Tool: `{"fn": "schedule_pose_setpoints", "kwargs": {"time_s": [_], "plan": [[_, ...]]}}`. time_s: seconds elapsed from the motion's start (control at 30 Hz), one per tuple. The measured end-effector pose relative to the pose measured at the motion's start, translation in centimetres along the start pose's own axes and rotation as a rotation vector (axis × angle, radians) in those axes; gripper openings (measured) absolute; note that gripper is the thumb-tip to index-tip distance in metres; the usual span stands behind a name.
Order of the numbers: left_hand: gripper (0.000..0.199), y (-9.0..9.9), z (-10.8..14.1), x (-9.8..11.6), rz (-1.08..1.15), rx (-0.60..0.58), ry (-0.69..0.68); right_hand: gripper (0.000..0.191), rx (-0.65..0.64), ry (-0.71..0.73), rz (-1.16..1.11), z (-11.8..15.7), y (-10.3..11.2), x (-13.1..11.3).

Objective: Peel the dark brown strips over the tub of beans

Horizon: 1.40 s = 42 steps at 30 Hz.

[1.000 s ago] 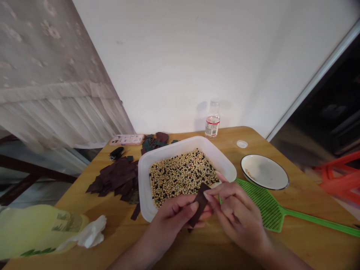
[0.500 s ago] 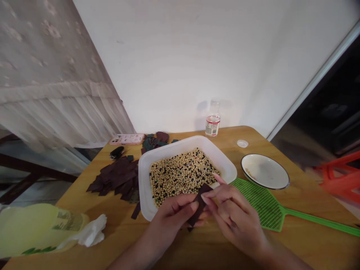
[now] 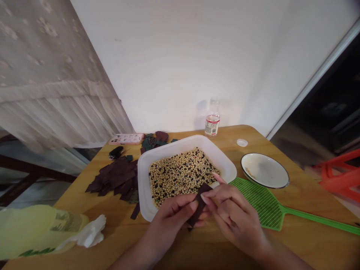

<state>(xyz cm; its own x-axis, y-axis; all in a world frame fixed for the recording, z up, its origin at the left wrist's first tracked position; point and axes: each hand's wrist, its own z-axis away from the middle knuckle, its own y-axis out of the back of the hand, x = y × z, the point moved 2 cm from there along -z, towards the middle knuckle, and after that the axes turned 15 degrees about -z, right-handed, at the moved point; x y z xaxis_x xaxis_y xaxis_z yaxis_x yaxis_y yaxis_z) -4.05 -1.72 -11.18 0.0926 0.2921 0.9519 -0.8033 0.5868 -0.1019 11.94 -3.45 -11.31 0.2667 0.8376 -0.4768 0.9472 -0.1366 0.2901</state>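
A dark brown strip (image 3: 200, 204) is held between both hands, slanting over the near edge of a white plastic tub (image 3: 144, 187). My left hand (image 3: 176, 215) pinches its left side with thumb and fingers. The thumb and forefinger of my right hand (image 3: 234, 213) close on its upper right edge. Small beige and black beads (image 3: 180, 176) with a few coloured ones fill the tub's bottom. Left of the tub lies a pile of dark brown pieces (image 3: 115, 176); dark green and brown pieces (image 3: 154, 141) lie behind it.
On the right are a green fly swatter (image 3: 261, 204), a white dish (image 3: 266, 170) with a dark rim and a white cap (image 3: 242, 143). A clear bottle (image 3: 212, 122) stands near the wall. To the left are a pink phone (image 3: 126, 138), a black object (image 3: 116, 152) and a yellow-green container (image 3: 30, 230).
The view has shifted very slightly. Both hands keep the same hold on the brown strip.
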Motion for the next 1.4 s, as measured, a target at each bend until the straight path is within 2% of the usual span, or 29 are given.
{"fn": "schedule_pose_setpoints", "kwargs": {"time_s": [0.27,0.47,0.67,0.83,1.0,1.13,1.23,1.4], "plan": [[0.03,-0.25,-0.05,0.86,-0.08,-0.005,-0.035,0.029,-0.011,-0.004,0.004,-0.16,-0.05,-0.08],[0.027,0.05,-0.06,0.09,0.007,-0.006,0.007,0.03,0.007,0.005,0.012,-0.17,-0.06,-0.1],[0.029,0.01,0.1,0.35,-0.047,0.006,-0.002,0.028,-0.011,0.002,0.017,-0.19,0.0,0.02],[0.031,0.1,0.15,0.33,0.041,0.031,0.03,0.033,0.045,0.02,0.047,-0.7,0.4,0.02],[0.025,0.28,0.12,0.23,0.04,0.037,-0.01,0.03,0.001,-0.003,-0.027,-0.69,0.18,-0.21],[0.023,0.25,0.08,0.19,0.026,0.029,-0.019,0.031,0.037,-0.004,-0.006,-0.72,0.15,-0.39],[0.025,0.23,0.07,0.23,0.006,0.05,-0.052,0.03,-0.01,0.006,-0.049,-0.9,0.04,-0.47],[0.024,0.03,0.25,0.24,-0.018,0.021,-0.046,0.032,0.052,-0.015,-0.031,-0.75,0.18,-0.24]]}}
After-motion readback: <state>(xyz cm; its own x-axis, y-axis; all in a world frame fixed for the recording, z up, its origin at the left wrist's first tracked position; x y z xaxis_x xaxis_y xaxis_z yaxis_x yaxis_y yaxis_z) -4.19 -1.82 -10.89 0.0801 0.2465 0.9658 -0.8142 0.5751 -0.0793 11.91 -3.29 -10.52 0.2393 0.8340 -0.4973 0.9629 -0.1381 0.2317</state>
